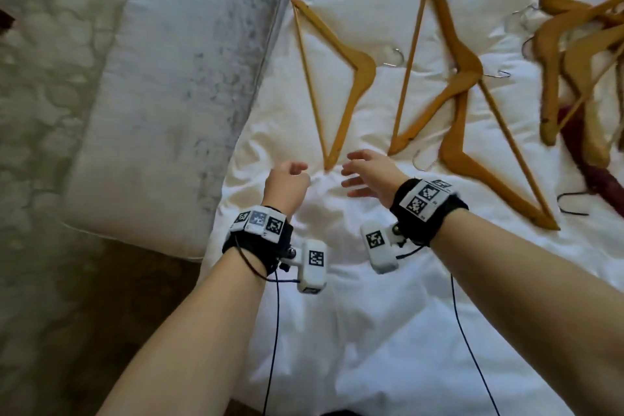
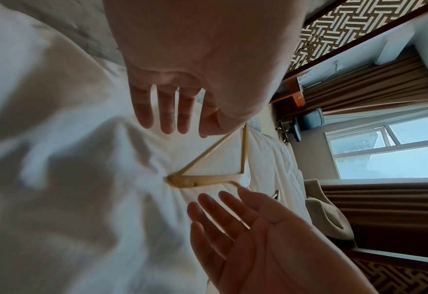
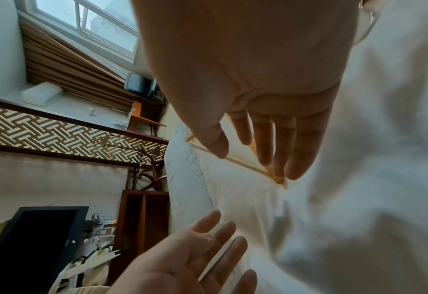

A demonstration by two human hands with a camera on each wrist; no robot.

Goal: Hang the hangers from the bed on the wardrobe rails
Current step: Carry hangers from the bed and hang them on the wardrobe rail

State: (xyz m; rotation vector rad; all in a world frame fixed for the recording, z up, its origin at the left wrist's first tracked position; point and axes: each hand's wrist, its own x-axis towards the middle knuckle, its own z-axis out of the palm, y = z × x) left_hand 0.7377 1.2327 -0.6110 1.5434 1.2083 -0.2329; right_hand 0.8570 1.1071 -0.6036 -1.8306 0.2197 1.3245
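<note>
Several wooden hangers lie on the white duvet [image 1: 371, 297]. The nearest hanger [image 1: 351, 91] points its lower tip at the gap between my hands. My left hand [image 1: 290, 176] hovers just left of that tip, fingers relaxed and empty. My right hand [image 1: 363, 172] hovers just right of it, fingers spread and empty. In the left wrist view the same hanger [image 2: 207, 180] lies beyond my left hand [image 2: 175, 111], with my right hand [image 2: 232, 224] open below it. In the right wrist view my right hand [image 3: 260, 139] hides most of that hanger [image 3: 279, 180].
Two more hangers [image 1: 462, 78] cross each other in the middle of the bed, and a pile of hangers [image 1: 580, 54] lies at the far right over a dark red hanger [image 1: 594, 172]. A grey-white pillow [image 1: 175, 94] lies on the left. The wardrobe is out of view.
</note>
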